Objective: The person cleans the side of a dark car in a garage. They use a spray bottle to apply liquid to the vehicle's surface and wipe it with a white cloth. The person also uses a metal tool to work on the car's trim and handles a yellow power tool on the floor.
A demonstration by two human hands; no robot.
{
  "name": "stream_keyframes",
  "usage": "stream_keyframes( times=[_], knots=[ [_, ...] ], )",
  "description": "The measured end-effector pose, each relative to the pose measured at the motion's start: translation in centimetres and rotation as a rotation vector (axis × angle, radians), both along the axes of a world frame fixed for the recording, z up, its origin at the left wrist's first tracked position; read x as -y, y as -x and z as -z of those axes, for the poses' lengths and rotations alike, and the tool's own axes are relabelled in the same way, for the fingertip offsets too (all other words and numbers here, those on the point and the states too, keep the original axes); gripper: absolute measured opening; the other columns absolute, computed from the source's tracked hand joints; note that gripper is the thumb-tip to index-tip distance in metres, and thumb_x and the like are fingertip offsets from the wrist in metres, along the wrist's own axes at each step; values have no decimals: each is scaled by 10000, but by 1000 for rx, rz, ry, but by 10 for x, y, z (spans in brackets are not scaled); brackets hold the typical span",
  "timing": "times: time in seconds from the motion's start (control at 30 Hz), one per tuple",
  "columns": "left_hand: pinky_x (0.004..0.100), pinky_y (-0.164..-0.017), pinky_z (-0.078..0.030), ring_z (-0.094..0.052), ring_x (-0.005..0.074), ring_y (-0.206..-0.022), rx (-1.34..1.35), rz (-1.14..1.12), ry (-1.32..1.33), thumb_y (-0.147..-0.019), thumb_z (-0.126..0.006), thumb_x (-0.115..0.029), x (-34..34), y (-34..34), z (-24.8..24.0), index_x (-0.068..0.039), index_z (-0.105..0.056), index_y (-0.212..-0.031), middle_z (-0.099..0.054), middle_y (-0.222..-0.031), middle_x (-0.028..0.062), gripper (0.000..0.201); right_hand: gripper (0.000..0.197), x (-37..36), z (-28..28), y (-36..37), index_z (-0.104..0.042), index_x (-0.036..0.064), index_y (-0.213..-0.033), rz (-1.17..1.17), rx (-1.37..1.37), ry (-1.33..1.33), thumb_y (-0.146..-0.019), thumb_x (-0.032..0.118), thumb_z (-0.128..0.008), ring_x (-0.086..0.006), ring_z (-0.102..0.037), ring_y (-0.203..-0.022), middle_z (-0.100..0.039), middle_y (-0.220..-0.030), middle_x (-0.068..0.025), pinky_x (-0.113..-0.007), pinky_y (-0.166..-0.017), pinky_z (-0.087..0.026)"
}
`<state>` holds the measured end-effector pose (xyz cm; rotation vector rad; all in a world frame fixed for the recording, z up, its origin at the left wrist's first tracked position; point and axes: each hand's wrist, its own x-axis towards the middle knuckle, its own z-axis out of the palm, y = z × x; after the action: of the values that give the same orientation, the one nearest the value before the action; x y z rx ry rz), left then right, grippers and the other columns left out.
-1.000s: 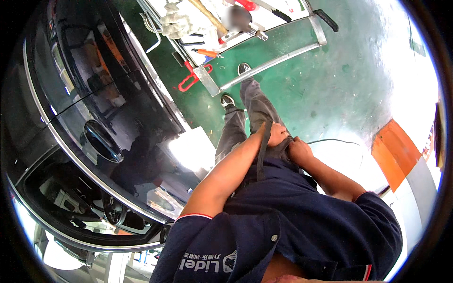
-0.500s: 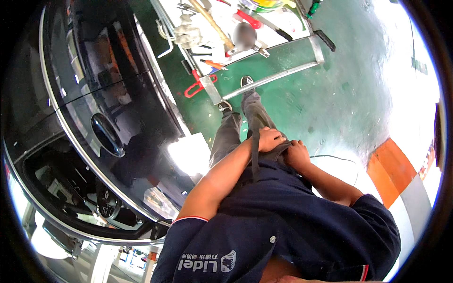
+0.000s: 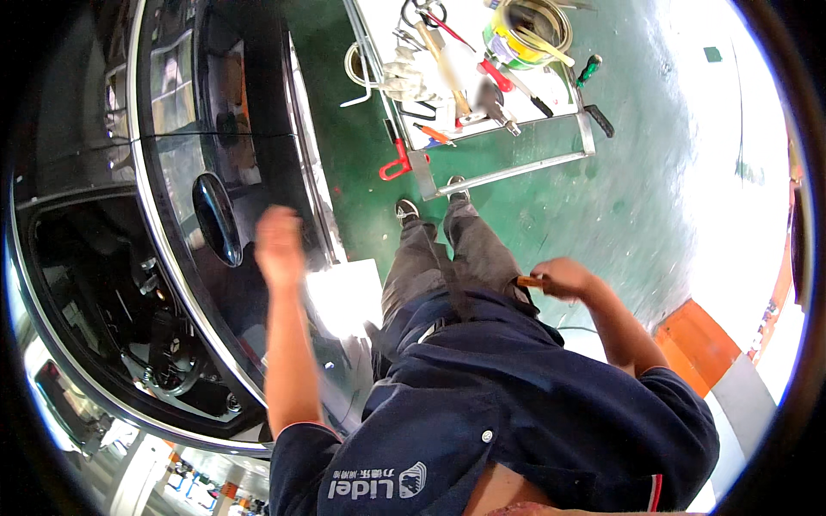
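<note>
My left hand (image 3: 280, 245), smeared by motion, is raised beside the black car door (image 3: 249, 297), to the right of and below its door handle (image 3: 217, 220). Its fingers are too blurred to read. At my right hip, my right hand (image 3: 565, 279) is closed around a short orange-brown thing (image 3: 529, 281). One end of it sticks out toward my trousers (image 3: 482, 249); the rest is hidden in my fingers, and its kind does not show.
Ahead stands a metal-framed cart (image 3: 533, 168) holding several hand tools, pale gloves (image 3: 411, 79) and a yellow-green can (image 3: 527, 34). A red handle (image 3: 395, 163) juts from its near left corner. The car lines my left; an orange-and-grey block (image 3: 699, 344) lies at right.
Both hands were together at my waist. The left has swung left toward the car door; the right has moved right to my hip, where the orange-brown thing now shows in it.
</note>
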<state>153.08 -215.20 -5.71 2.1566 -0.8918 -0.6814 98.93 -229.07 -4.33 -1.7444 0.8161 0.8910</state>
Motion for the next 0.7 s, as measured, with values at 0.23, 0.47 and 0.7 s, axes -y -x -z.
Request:
stream_keyframes(
  times=[0.23,0.47,0.7],
  knots=[
    [419,-963,-490,-596,337,-1135,942,-393,244,-970,-600,-189,-5,-213,-127,15,-629,-1233,-605,-1243,209,335,229,57,-94,-134,-631,67,-1105,535,285,-13,-914,190,-608,-226,-677,-894,-698,-983,-124,-349,-817,-523],
    [553,-1052,-384,-455,456,-1272,970,-764,-284,-936,-518,-577,-51,-294,-67,-26,-520,-1374,-507,-1361,294,704,356,56,-74,-185,-473,5,-1291,836,461,-359,-963,85,-583,-209,-687,-959,-694,-1085,-155,-338,-847,-537],
    [539,-1054,-393,-501,460,-1239,1116,-687,-381,-923,-470,-631,-25,-284,-68,-160,-581,-1342,-543,-1319,273,640,304,84,0,-196,-514,13,-1240,692,337,-180,-975,155,-553,-169,-668,-877,-689,-1031,-106,-328,-797,-541]
  ],
)
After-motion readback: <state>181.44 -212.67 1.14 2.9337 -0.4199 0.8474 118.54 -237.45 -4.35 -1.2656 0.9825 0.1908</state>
